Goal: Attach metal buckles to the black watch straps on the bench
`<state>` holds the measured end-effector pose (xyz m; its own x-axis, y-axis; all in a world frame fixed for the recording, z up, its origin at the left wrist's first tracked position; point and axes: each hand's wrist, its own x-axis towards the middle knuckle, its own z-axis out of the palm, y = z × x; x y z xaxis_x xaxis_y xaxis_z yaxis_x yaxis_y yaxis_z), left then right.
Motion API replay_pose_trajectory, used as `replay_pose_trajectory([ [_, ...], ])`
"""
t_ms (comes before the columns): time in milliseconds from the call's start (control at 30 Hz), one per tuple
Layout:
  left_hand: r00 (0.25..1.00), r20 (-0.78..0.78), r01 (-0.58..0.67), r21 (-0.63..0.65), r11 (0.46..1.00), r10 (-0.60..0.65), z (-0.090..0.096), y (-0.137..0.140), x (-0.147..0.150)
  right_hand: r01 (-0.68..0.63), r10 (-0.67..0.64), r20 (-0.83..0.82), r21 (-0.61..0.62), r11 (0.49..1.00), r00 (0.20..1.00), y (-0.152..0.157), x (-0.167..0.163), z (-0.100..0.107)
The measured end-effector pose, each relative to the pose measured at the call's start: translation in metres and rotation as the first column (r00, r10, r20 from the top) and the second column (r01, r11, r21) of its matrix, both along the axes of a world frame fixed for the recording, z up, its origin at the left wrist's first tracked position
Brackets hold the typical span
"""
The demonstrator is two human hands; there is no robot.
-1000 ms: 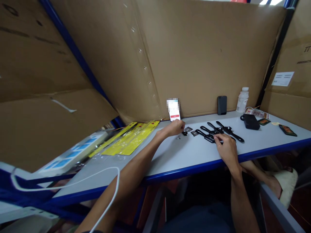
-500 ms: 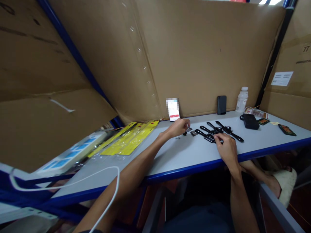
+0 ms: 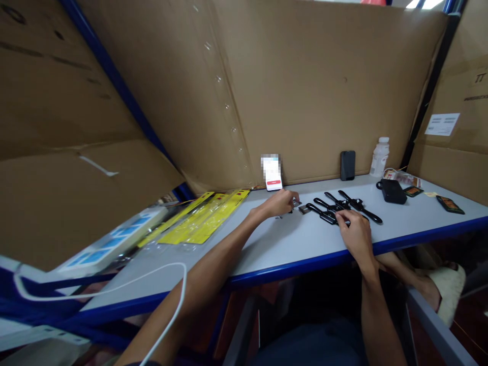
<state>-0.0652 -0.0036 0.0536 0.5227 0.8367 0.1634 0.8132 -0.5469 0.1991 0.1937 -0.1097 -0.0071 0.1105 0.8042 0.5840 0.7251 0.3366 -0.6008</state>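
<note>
Your left hand (image 3: 280,203) pinches a small grey square plate (image 3: 297,203); your right hand (image 3: 353,231) presses a black strap (image 3: 328,216). Loosen that pinch and the plate could slip among the tiny screws (image 3: 279,217)

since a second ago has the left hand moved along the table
Yes. The left hand slid a little right, from under the white phone toward the black watch straps.

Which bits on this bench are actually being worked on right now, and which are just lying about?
Being worked on:
left hand at the small grey squares
right hand on the black straps

Lying about:
yellow packs
black phone
white bottle
black pouch
</note>
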Motion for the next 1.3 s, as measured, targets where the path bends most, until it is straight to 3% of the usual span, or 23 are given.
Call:
replay_pose_trajectory([
  [333, 0.955, -0.123, -0.266, 0.039, 0.963, 0.268, -0.014, 0.017, -0.020, -0.002, 0.002, 0.015, 0.005, 1.000, 1.000, 0.001, 0.001, -0.001],
  [500, 0.942, -0.050, -0.319, 0.166, 0.933, 0.331, -0.028, 0.016, -0.004, 0.003, -0.003, 0.025, -0.001, 1.000, 1.000, 0.001, 0.000, -0.001],
  [633, 0.913, -0.054, -0.399, 0.096, 0.912, 0.405, -0.036, 0.017, 0.010, 0.001, -0.001, 0.026, 0.002, 1.000, 1.000, 0.001, 0.000, -0.001],
  [967, 0.919, -0.002, -0.392, 0.067, 0.917, 0.393, -0.041, 0.022, 0.012, 0.004, -0.004, 0.025, 0.013, 1.000, 1.000, 0.001, 0.001, 0.000],
  [1133, 0.906, 0.088, -0.412, -0.030, 0.911, 0.413, -0.042, 0.026, 0.015, -0.001, 0.001, 0.025, 0.001, 1.000, 1.000, 0.002, 0.001, 0.000],
  [1300, 0.829, 0.407, -0.380, -0.094, 0.920, 0.384, -0.038, 0.028, 0.014, -0.007, 0.007, 0.028, -0.003, 1.000, 1.000, 0.002, 0.001, -0.001],
])
